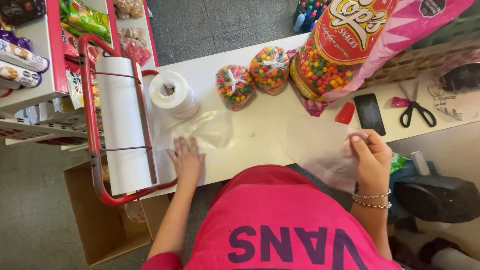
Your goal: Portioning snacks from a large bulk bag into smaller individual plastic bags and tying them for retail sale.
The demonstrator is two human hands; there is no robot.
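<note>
Left hand (pixel 187 161) flat on counter (pixel 260 135), right hand (pixel 371 159) pinching clear bag (pixel 325 150)

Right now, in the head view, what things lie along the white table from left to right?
Roll holder with red frame → white roll → left hand → two small tied bags of coloured snacks → big snack bag → right hand holding a clear bag → scissors.
</note>
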